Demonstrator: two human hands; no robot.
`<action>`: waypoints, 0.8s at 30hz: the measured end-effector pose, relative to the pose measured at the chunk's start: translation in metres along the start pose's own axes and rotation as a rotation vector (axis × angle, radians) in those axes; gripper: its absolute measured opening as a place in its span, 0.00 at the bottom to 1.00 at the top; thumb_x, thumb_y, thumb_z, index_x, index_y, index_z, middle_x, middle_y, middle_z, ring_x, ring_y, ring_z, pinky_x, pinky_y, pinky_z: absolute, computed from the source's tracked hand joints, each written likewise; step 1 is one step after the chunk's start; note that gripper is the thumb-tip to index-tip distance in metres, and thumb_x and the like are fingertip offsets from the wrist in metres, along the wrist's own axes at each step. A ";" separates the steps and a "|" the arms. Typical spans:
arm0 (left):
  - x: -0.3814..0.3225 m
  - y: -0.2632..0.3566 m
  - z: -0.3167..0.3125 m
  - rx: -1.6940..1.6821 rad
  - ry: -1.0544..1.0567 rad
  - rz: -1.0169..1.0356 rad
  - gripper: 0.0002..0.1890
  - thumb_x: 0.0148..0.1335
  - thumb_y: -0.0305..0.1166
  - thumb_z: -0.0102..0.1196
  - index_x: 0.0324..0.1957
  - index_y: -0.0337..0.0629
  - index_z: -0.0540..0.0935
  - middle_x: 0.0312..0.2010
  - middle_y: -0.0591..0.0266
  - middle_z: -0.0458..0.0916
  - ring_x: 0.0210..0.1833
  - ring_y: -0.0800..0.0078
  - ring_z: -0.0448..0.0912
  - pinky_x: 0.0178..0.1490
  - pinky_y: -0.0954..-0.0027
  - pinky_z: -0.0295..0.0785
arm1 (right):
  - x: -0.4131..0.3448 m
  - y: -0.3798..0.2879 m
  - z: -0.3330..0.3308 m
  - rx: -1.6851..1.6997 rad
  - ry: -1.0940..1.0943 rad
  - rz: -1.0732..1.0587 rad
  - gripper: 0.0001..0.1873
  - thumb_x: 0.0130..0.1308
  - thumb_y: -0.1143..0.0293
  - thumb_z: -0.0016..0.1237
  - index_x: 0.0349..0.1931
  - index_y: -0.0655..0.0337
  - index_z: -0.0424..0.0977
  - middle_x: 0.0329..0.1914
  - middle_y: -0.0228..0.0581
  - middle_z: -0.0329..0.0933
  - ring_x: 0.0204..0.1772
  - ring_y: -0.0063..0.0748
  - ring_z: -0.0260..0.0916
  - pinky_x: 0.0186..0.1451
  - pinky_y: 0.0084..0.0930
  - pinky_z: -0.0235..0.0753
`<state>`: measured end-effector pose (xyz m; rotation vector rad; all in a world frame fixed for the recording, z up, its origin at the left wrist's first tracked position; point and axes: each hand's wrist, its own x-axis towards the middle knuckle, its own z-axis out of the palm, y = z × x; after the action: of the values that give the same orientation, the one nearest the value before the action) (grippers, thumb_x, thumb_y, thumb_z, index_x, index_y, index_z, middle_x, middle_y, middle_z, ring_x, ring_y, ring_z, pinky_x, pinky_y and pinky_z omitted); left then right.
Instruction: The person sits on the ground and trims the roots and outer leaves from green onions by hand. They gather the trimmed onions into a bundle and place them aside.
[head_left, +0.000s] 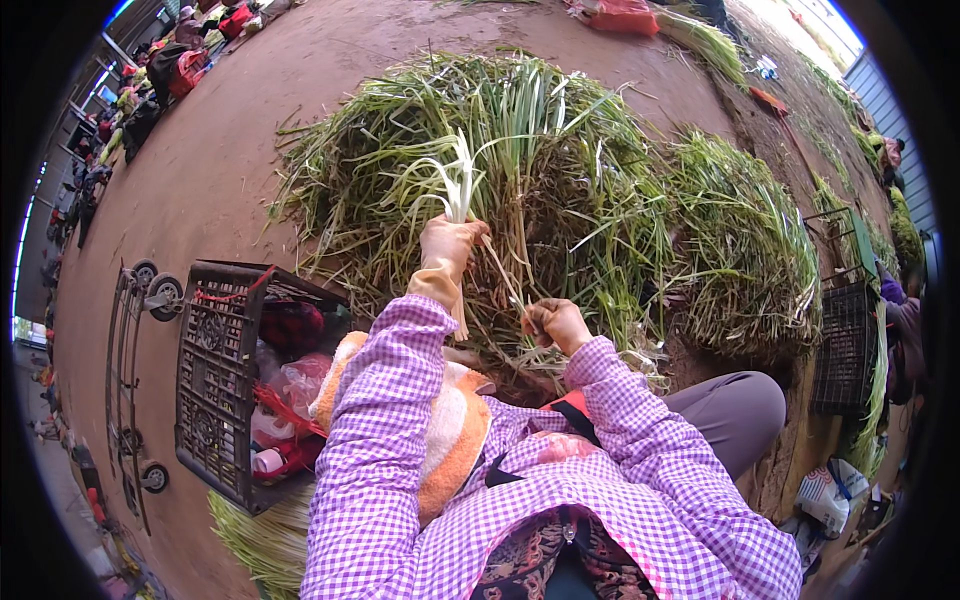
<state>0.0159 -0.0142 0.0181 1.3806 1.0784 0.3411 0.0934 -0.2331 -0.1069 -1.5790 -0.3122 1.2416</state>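
Observation:
Pale, long-leaved stalks (460, 180) stand up out of my left hand (448, 244), which is closed around them. Their lower ends show beneath my wrist. To the right and lower, my right hand (556, 324) has its fingers pinched on a thin strand (504, 271) that runs up to my left hand. Beyond both hands lies a big heap of green leafy stalks (517, 150), with brown, withered leaves mixed in. Loose trimmings lie just below my right hand. An orange and white towel (454, 442) rests over my lap under my left arm.
A black plastic crate (217, 382) tipped on its side holds bags to my left, beside a wheeled hand cart (127, 390). Pale stalks (270, 532) lie below it. Another heap (742, 247) and a dark crate (844, 349) are at right. A person (904, 322) sits past that crate.

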 end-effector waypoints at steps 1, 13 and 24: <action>0.001 0.002 -0.003 -0.009 0.016 0.000 0.05 0.60 0.29 0.65 0.36 0.39 0.85 0.28 0.66 0.85 0.23 0.81 0.76 0.22 0.76 0.70 | -0.001 0.012 -0.007 -0.313 0.109 -0.010 0.13 0.69 0.65 0.51 0.42 0.66 0.81 0.33 0.43 0.84 0.26 0.28 0.79 0.28 0.27 0.78; 0.022 -0.001 -0.034 -0.146 0.206 -0.007 0.05 0.64 0.31 0.62 0.37 0.41 0.87 0.28 0.68 0.86 0.20 0.82 0.71 0.22 0.72 0.66 | -0.043 0.069 -0.172 -1.310 0.223 0.724 0.18 0.68 0.66 0.49 0.53 0.68 0.76 0.53 0.51 0.80 0.52 0.45 0.80 0.58 0.38 0.80; 0.007 0.018 -0.040 -0.164 -0.008 -0.001 0.09 0.65 0.34 0.62 0.43 0.40 0.86 0.32 0.63 0.88 0.17 0.86 0.69 0.17 0.81 0.62 | 0.021 -0.086 0.021 -0.664 0.051 -0.216 0.27 0.66 0.63 0.56 0.65 0.50 0.69 0.61 0.39 0.76 0.60 0.38 0.75 0.65 0.35 0.74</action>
<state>-0.0041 0.0197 0.0375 1.2347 1.0215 0.4145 0.1172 -0.1702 -0.0448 -2.0601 -0.9074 0.9723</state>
